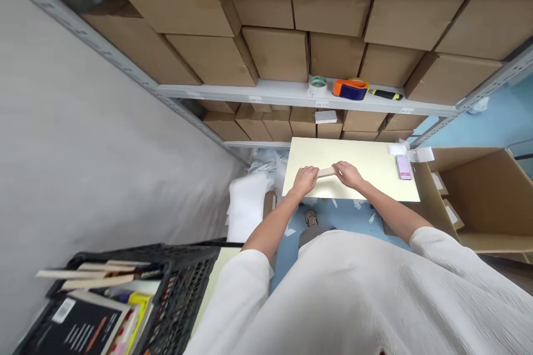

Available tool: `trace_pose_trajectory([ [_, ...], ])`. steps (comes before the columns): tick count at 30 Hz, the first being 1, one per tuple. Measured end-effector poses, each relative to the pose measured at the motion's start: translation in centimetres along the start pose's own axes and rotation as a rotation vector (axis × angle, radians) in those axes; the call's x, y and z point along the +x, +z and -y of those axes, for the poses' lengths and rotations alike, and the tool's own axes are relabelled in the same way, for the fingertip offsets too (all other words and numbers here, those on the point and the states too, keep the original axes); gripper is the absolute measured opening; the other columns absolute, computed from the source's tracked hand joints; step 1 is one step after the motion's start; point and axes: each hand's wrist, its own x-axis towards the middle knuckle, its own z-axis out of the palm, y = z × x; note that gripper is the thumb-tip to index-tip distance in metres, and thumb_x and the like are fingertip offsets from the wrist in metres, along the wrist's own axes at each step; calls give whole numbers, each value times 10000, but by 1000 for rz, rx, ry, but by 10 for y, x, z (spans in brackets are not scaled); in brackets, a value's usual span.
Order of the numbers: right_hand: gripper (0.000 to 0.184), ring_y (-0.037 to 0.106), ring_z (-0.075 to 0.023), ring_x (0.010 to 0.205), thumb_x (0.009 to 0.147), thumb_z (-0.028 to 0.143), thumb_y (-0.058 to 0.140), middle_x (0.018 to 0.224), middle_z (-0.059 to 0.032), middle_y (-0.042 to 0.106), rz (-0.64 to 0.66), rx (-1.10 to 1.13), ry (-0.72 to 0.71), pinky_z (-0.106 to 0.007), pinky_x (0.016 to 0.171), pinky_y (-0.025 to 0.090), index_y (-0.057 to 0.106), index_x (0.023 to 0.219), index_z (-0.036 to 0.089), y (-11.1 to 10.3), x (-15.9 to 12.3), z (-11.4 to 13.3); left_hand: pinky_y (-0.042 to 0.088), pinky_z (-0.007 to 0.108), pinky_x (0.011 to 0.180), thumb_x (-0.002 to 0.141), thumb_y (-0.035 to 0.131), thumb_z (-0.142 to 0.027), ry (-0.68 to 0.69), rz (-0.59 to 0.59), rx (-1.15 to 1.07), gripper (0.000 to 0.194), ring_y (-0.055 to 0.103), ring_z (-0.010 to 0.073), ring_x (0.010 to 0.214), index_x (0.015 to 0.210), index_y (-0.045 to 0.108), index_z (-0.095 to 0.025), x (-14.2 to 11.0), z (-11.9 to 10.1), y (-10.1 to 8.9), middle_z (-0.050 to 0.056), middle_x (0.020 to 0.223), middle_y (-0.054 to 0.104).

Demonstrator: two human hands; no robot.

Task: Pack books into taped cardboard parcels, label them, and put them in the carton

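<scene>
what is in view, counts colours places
Metal shelving: one, grey, ahead
Cardboard boxes: many, brown, on shelves
Tape roll: one, white-green, middle shelf
Curved object: one, orange-blue, beside roll
Slim tool: one, black-yellow, same shelf
Flat box: one, white, lower shelf
Rectangular tabletop: one, cream, centre
Apparent phone: one, purple, on tabletop
Open cardboard carton: one, brown, right
Foamy sheets: pile, white, left of tabletop
Plastic crate: one, black, lower left
Slim bar: one, beige, held
Shirt: one, white, bottom
Left hand, right hand: two, bare, gripping bar
</scene>
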Motion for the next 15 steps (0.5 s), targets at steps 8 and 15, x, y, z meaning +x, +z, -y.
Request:
trace_pose_trajectory([
  [8, 302, 632, -327, 1148, 1063, 207, 528, 1265, -170, 742, 125, -72, 181, -395, 943, 449, 712, 1300, 167, 37, 32, -13, 469, 420, 1046, 1072, 518, -221, 150, 104, -6, 256, 647, 300, 1244, 1254, 698, -215, 57, 46, 26, 130, 1273, 737],
  [15, 347, 588, -342, 1174, 1074, 192, 464, 1324, -183, 728, 88, -61, 226, -431, 982, 415, 688, 1337, 167, 66, 43, -20, 448, 423, 1070, 1092, 481, -217, 212, 155, -1, 293, 630, 295, 1258, 1312, 675, -219, 81, 69, 51, 142, 1310, 726],
])
